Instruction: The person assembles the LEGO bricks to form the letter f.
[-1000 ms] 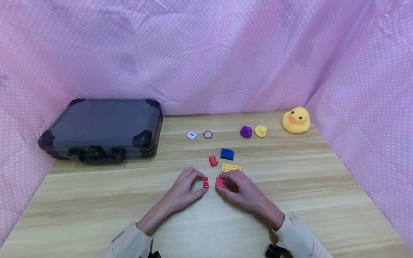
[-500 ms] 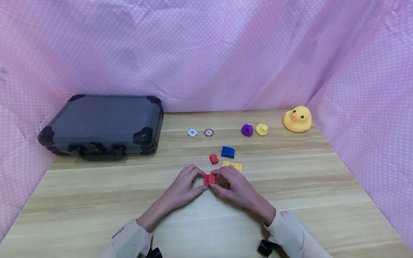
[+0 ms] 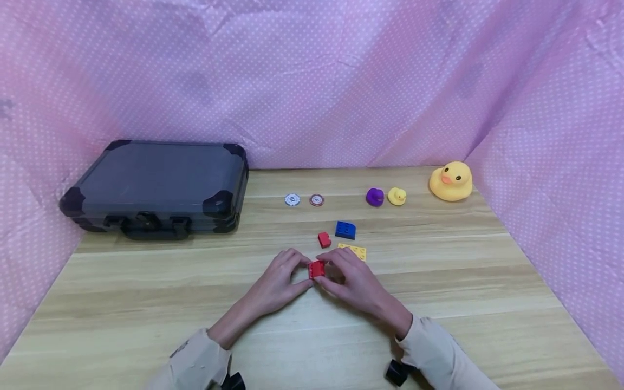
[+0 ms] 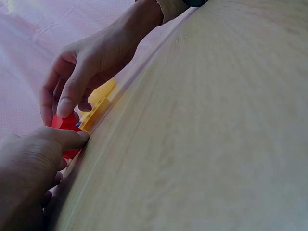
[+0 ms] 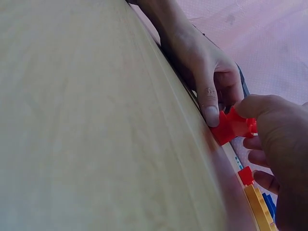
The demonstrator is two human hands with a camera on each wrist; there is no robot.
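Both hands meet over the middle of the wooden table [image 3: 146,303]. My left hand [image 3: 283,279] and my right hand [image 3: 348,279] pinch joined red bricks [image 3: 317,269] between their fingertips, just above the tabletop. The right wrist view shows the red bricks [image 5: 232,126] clamped between a left thumb and right fingers. In the left wrist view only a sliver of the red bricks [image 4: 67,122] shows between the fingers. A yellow plate [image 3: 355,251] lies just behind my right hand, with a small red brick [image 3: 324,239] and a blue brick [image 3: 345,230] beyond it.
A dark grey case [image 3: 156,187] sits at the back left. Two poker chips [image 3: 304,200], a purple duck [image 3: 374,197], a small yellow duck [image 3: 397,196] and a large yellow duck [image 3: 450,182] line the back. Pink dotted cloth [image 3: 312,81] walls three sides.
One second ago each hand held a separate red brick with a gap between. The hands have come together and the two bricks now sit joined between the fingertips.
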